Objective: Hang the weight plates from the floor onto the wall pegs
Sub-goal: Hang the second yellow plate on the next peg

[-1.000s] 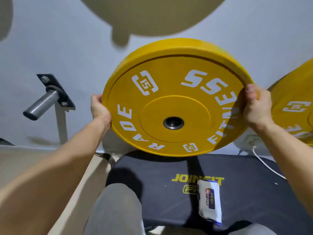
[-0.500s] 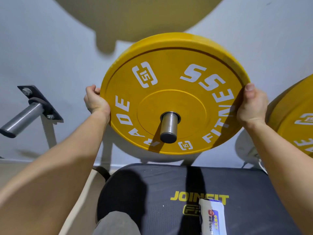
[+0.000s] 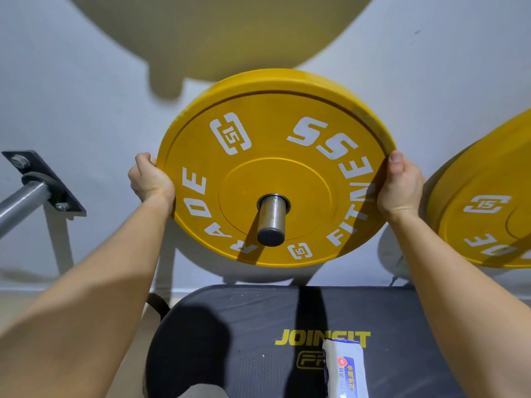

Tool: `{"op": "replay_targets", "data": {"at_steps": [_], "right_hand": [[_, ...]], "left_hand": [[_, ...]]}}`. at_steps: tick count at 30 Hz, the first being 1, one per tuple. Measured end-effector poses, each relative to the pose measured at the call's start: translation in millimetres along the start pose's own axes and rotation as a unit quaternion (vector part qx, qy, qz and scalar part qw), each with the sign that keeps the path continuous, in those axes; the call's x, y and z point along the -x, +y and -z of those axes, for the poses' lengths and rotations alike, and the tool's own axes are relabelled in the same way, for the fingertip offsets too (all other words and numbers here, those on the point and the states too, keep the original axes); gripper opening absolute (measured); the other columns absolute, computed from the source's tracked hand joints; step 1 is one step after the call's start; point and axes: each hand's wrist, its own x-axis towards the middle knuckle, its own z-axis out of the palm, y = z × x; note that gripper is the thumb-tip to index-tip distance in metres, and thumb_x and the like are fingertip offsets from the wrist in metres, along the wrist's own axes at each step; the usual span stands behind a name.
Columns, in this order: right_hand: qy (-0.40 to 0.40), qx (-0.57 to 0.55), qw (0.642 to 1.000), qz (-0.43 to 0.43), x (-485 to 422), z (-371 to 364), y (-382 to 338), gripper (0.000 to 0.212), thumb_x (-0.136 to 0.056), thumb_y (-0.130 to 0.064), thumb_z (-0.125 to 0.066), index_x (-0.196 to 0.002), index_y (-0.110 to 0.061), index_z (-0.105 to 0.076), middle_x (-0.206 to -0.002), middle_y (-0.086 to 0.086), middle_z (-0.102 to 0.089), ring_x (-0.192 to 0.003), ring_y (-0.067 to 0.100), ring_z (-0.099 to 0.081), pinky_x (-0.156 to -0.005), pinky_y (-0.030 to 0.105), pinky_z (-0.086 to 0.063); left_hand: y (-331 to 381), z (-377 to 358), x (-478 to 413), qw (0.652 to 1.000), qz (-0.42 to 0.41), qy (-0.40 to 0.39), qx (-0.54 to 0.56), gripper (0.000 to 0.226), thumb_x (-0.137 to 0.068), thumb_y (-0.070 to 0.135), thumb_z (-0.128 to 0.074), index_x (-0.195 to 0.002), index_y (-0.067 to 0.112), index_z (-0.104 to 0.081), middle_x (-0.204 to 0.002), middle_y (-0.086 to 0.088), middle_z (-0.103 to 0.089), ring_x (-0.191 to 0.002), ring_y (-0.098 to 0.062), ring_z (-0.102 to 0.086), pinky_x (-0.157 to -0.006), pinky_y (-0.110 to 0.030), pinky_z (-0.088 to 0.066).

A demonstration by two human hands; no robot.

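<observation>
The yellow plate (image 3: 275, 133) fills the centre of the frame, close against the wall. A second plate (image 3: 482, 208) shows at the right edge. The left hand (image 3: 150, 179) and right hand (image 3: 399, 188) clamp the centre plate's opposite rims, fingers probably curled behind. A steel peg (image 3: 271, 219) pokes through its hole.

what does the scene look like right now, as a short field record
yellow plate: on the centre peg, peg end sticking out through its hole
left hand: grips the plate's left rim
right hand: grips the plate's right rim
second plate: at right, cut off by the frame
empty peg: on the wall at left
bench pad: below, wipes packet lying on it
</observation>
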Motion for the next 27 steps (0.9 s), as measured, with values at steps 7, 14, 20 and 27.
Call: {"op": "replay_targets", "data": {"at_steps": [7, 14, 20, 27], "right_hand": [[-0.042, -0.023, 0.999, -0.012, -0.5, 7.0, 1.5, 0.063, -0.081, -0.076, -0.022, -0.071, -0.019, -0.046, -0.07, 0.0, -0.049, -0.068, 0.016, -0.044, -0.064, 0.029, -0.035], [-0.11, -0.116, 0.969, -0.187, 13.7, 14.7, -5.9, 0.103, -0.057, -0.102, -0.035, -0.112, -0.018, -0.059, -0.106, -0.002, -0.068, -0.099, 0.017, -0.064, -0.087, 0.04, -0.05], [-0.095, -0.096, 0.979, -0.152, 14.0, 31.1, -23.0, 0.075, -0.071, -0.086, -0.044, -0.099, -0.018, -0.058, -0.088, -0.005, -0.06, -0.079, 0.011, -0.056, -0.066, 0.028, -0.042], [-0.099, -0.077, 0.987, -0.098, -15.2, 31.3, -61.2, 0.054, -0.081, -0.076, -0.059, -0.094, -0.024, -0.065, -0.089, -0.011, -0.062, -0.08, 0.003, -0.058, -0.069, 0.026, -0.044]], "left_hand": [[13.9, 18.7, -14.1, 0.979, -0.03, -0.051, -0.194, 0.039, -0.104, 0.011, -0.028, -0.121, -0.003, -0.06, -0.128, -0.028, -0.057, -0.119, -0.044, -0.05, -0.099, -0.045, -0.038], [83.7, -9.9, 45.1, 0.89, -0.395, -0.09, -0.21, 0.039, -0.095, 0.043, -0.045, -0.113, 0.017, -0.067, -0.115, -0.005, -0.069, -0.109, -0.026, -0.059, -0.086, -0.034, -0.041], [97.3, -39.6, 88.0, 0.736, -0.57, -0.178, -0.318, 0.063, -0.092, 0.071, -0.044, -0.139, 0.029, -0.051, -0.137, 0.004, -0.056, -0.124, -0.023, -0.052, -0.102, -0.042, -0.038], [69.8, -8.4, 62.9, 0.805, -0.5, -0.16, -0.276, 0.057, -0.1, 0.061, -0.04, -0.143, 0.026, -0.047, -0.137, -0.002, -0.056, -0.125, -0.026, -0.052, -0.102, -0.043, -0.041]]}}
